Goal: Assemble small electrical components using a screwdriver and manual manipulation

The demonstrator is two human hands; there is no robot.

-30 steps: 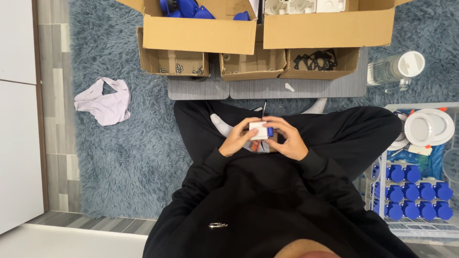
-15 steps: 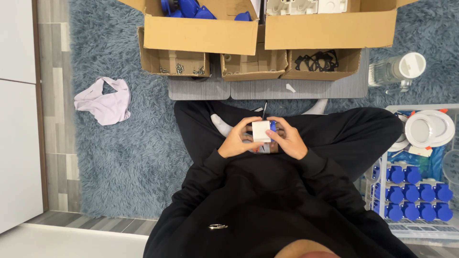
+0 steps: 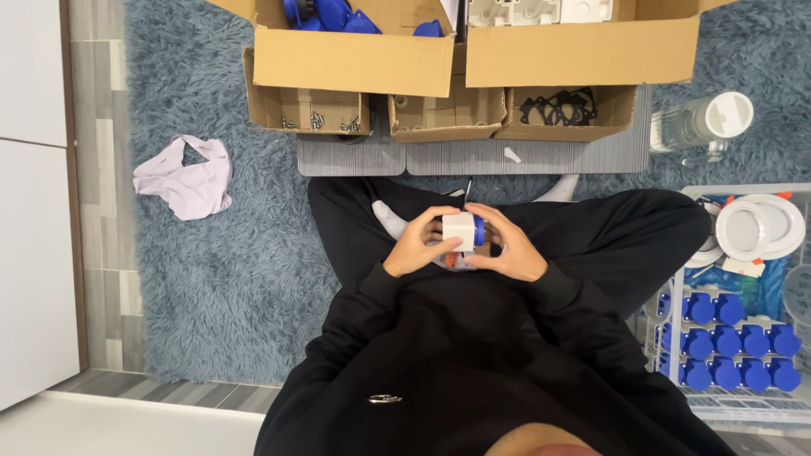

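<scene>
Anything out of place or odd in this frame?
Only a crumpled pale pink cloth loose on the blue rug, apart from the boxes. Left hand and right hand hold a white-and-blue part normally.

White-and-blue socket part [image 3: 464, 230] between left hand [image 3: 420, 245] and right hand [image 3: 507, 247], above crossed legs [image 3: 591, 228].

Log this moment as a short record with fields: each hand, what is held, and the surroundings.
left hand: grips the white block's left side
right hand: grips the blue end
held thing: white block with a blue cap, over the lap
ahead: cardboard boxes on a grey mat
right side: crate of blue parts
left side: pale cloth on the rug
</scene>
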